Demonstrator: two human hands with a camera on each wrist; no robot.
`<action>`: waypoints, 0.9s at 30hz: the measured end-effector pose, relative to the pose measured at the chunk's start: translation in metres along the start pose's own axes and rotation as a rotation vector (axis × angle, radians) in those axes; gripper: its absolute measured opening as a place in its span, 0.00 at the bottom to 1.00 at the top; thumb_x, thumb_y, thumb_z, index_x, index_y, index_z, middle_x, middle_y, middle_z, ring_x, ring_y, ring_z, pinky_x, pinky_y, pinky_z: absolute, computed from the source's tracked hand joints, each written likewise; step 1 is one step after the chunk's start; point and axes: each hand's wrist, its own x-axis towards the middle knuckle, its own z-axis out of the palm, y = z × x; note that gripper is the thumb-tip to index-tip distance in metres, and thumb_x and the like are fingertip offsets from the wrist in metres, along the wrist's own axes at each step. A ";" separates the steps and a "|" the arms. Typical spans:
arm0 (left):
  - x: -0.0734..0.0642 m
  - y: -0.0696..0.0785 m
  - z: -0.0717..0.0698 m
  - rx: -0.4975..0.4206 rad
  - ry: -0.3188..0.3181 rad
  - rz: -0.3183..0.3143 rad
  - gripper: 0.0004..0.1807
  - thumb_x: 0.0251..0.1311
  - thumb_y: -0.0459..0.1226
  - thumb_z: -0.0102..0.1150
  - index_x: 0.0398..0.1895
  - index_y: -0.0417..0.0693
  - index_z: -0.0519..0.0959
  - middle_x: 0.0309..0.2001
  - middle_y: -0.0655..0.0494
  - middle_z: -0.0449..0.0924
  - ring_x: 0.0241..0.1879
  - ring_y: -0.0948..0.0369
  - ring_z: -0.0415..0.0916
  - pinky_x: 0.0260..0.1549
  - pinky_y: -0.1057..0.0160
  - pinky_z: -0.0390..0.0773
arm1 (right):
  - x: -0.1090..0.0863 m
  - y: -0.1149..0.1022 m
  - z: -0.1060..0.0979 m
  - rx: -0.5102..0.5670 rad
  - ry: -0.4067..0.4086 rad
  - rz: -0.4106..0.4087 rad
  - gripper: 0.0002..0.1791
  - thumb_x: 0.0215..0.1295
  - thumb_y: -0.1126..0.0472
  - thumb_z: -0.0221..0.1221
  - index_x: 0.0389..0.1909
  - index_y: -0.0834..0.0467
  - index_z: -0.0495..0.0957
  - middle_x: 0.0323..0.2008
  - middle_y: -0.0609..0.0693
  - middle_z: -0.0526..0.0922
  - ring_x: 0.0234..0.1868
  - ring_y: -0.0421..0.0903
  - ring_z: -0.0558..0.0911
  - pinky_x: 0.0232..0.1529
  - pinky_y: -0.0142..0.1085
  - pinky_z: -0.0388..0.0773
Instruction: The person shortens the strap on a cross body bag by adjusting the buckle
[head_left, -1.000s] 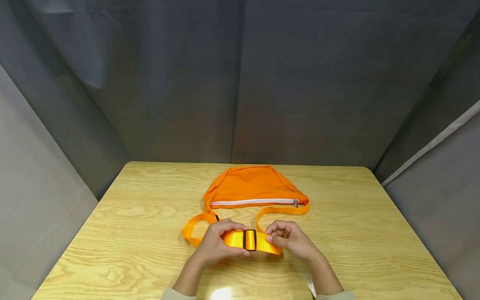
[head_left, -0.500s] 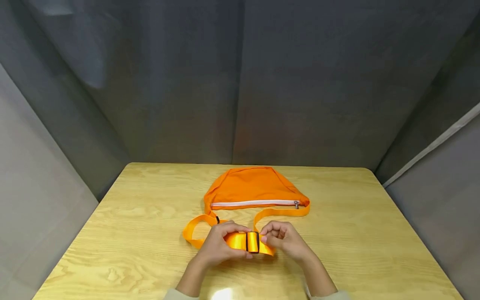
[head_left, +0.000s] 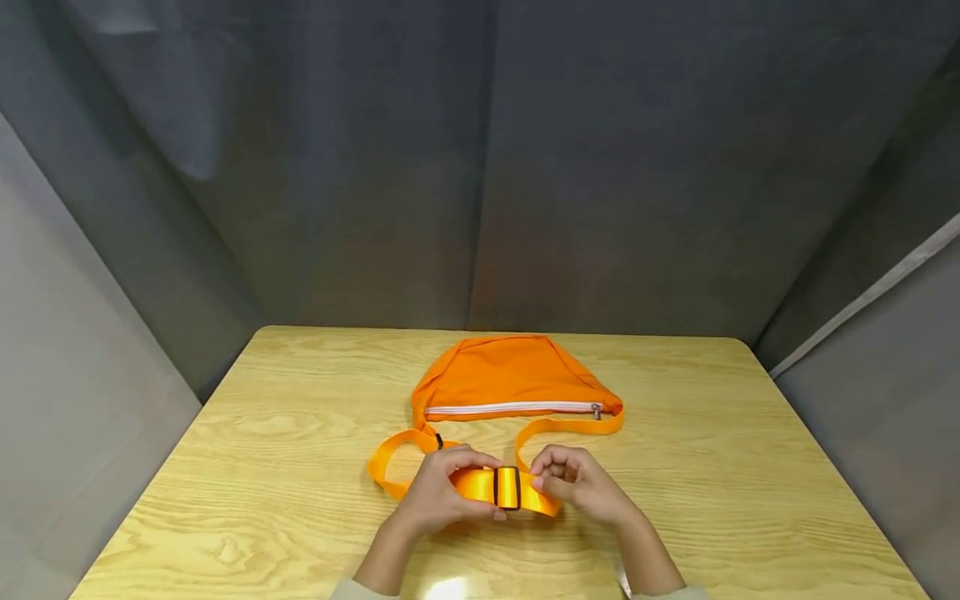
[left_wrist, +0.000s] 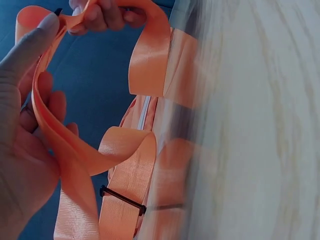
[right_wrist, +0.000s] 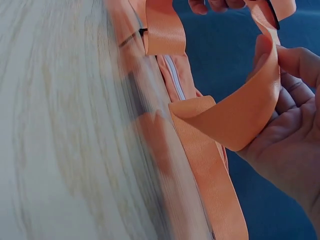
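Note:
An orange waist bag (head_left: 517, 375) with a white zipper lies on the table, its zipper side toward me. Its yellow-orange strap (head_left: 471, 483) comes round in front, raised between both hands. My left hand (head_left: 435, 496) holds the strap at the black slider buckle (head_left: 496, 488), thumb below and fingers above. To the right of the buckle, my right hand (head_left: 588, 487) pinches the strap between thumb and forefinger. In the right wrist view a loop of strap (right_wrist: 235, 117) hangs below the right hand. Strap is threaded over the buckle's middle.
A second black slider (left_wrist: 122, 200) sits on the strap's left part, near the bag's left end. The wooden table (head_left: 225, 467) reaches back to a dark grey curtain (head_left: 375, 167). Grey panels (head_left: 75, 375) stand at both sides.
My right hand came left, close to the buckle, then moved back right along the strap. My left hand and the buckle have shifted slightly right. The bag stays in place.

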 end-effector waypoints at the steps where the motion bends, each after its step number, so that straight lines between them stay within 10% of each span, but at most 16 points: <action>1: 0.000 0.000 0.000 -0.001 0.000 0.000 0.25 0.32 0.28 0.77 0.41 0.40 0.82 0.35 0.53 0.80 0.35 0.56 0.77 0.35 0.60 0.79 | 0.001 0.000 0.001 0.007 0.003 -0.003 0.03 0.63 0.74 0.53 0.36 0.72 0.72 0.21 0.60 0.70 0.20 0.44 0.67 0.19 0.34 0.67; 14: -0.002 0.000 0.000 0.018 0.003 -0.034 0.25 0.34 0.29 0.77 0.43 0.42 0.82 0.36 0.54 0.81 0.34 0.55 0.77 0.35 0.59 0.78 | 0.002 -0.005 0.003 -0.068 0.049 0.144 0.09 0.63 0.68 0.57 0.39 0.72 0.74 0.27 0.56 0.77 0.26 0.38 0.74 0.26 0.29 0.72; 27: -0.003 -0.003 0.003 0.000 -0.001 -0.017 0.24 0.34 0.27 0.76 0.41 0.39 0.82 0.34 0.56 0.80 0.34 0.58 0.77 0.35 0.60 0.78 | 0.004 -0.005 0.010 0.008 0.023 0.071 0.07 0.63 0.71 0.56 0.38 0.72 0.73 0.25 0.51 0.75 0.23 0.38 0.71 0.23 0.27 0.69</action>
